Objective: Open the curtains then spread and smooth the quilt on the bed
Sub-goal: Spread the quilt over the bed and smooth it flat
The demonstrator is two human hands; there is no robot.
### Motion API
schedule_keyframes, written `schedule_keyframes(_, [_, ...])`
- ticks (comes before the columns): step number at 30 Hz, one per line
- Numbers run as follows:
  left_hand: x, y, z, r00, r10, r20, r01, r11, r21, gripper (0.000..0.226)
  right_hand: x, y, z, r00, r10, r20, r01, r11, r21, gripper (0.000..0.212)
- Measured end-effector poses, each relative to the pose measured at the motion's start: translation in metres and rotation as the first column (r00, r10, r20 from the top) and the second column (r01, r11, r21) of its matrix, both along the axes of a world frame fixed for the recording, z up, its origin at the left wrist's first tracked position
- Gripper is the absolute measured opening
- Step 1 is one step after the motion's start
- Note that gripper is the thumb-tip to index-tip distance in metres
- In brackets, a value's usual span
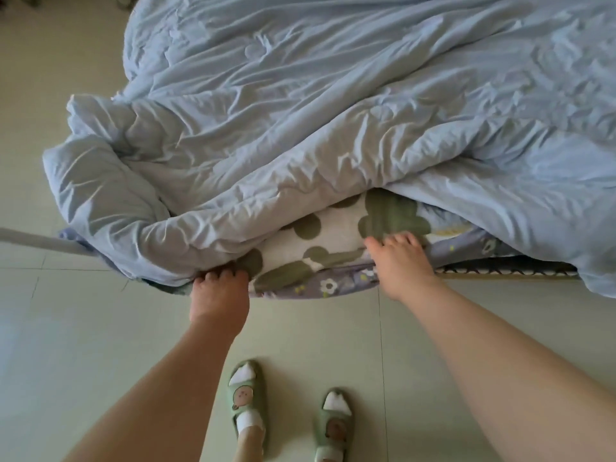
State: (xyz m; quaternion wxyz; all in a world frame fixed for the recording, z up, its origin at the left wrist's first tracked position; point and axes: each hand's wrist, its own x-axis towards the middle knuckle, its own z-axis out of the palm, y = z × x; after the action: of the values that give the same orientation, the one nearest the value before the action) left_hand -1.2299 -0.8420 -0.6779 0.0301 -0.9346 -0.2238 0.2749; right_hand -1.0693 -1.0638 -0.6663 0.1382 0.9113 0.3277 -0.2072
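A light blue quilt lies crumpled over the bed, bunched into a thick fold at the near left corner. My left hand grips the quilt's lower edge at the bed's near side, fingers curled around the fabric. My right hand rests with fingers spread on a white blanket with green flower shapes that shows from under the lifted quilt edge. Beneath it lies a purple sheet with small white flowers. No curtains are in view.
Pale tiled floor surrounds the bed on the left and near side. My feet in green slippers stand close to the bed edge. A grey rail or bar sticks out at the left near the bed corner.
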Motion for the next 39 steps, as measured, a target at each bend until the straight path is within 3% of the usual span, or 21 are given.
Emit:
schedule_keyframes(4, [-0.027,-0.019,-0.016,0.998,0.047,0.038,-0.043,0.994,-0.104,0.03,-0.032,-0.024,-0.022,0.999,0.022,0.049,-0.027,0.993,0.112,0.027])
schedule_keyframes(8, [-0.031,-0.023,-0.022,0.998,0.063,-0.012,-0.064,0.986,-0.156,0.039,-0.062,-0.041,-0.038,0.998,0.061,0.03,-0.065,0.986,0.153,0.047])
schedule_keyframes(11, [-0.028,-0.018,-0.022,0.986,0.15,-0.069,-0.162,0.962,-0.222,0.041,-0.052,-0.033,-0.031,0.997,0.056,-0.057,-0.051,0.995,0.09,0.031])
schedule_keyframes(13, [-0.023,-0.02,-0.015,0.978,0.194,0.078,-0.166,0.947,-0.276,0.034,-0.039,-0.027,-0.021,0.969,-0.014,-0.248,0.027,0.999,0.046,0.012])
schedule_keyframes(15, [-0.015,-0.024,0.0,0.912,0.158,0.379,-0.059,0.964,-0.259,0.027,-0.029,-0.017,-0.007,0.91,-0.162,-0.382,0.227,0.965,0.131,0.018])
schedule_keyframes(16, [-0.01,-0.024,0.006,0.858,0.098,0.504,0.003,0.981,-0.196,0.03,-0.026,-0.01,-0.002,0.901,-0.205,-0.382,0.3,0.931,0.208,0.026])
schedule_keyframes(18, [0.003,-0.012,0.012,0.77,0.005,0.638,0.016,0.999,-0.028,0.053,-0.015,0.007,0.009,0.944,-0.199,-0.265,0.285,0.895,0.344,0.027])
schedule_keyframes(20, [0.011,0.01,0.013,0.807,-0.021,0.591,-0.024,0.997,0.068,0.079,-0.005,0.026,0.017,0.976,-0.156,-0.154,0.206,0.89,0.408,0.03])
schedule_keyframes(22, [0.015,0.032,0.017,0.881,-0.042,0.471,-0.023,0.991,0.133,0.088,0.005,0.049,0.021,0.987,-0.098,-0.125,0.143,0.894,0.424,0.051])
schedule_keyframes(24, [0.013,0.048,0.017,0.94,-0.059,0.337,-0.001,0.985,0.175,0.086,0.01,0.072,0.019,0.998,-0.041,-0.052,0.06,0.9,0.433,0.067])
schedule_keyframes(27, [0.014,0.069,0.023,0.952,-0.061,0.299,-0.021,0.964,0.264,0.081,0.013,0.101,0.013,0.997,-0.023,0.074,-0.007,0.92,0.391,0.08])
schedule_keyframes(30, [0.016,0.094,0.025,0.96,0.021,0.279,-0.082,0.975,0.208,0.073,0.017,0.126,0.006,0.978,-0.059,0.199,-0.013,0.938,0.347,0.087])
schedule_keyframes(34, [0.012,0.11,0.031,0.94,-0.037,0.339,0.023,0.999,0.044,0.057,0.026,0.153,0.006,0.935,-0.165,0.313,0.036,0.925,0.378,0.074])
schedule_keyframes(36, [0.01,0.113,0.038,0.939,-0.039,0.341,0.043,0.999,-0.002,0.052,0.027,0.161,0.012,0.921,-0.169,0.35,0.017,0.916,0.4,0.051])
schedule_keyframes(39, [0.005,0.116,0.054,0.964,-0.091,0.251,0.106,0.993,-0.046,0.051,0.018,0.164,0.025,0.96,-0.126,0.25,0.023,0.925,0.38,0.023])
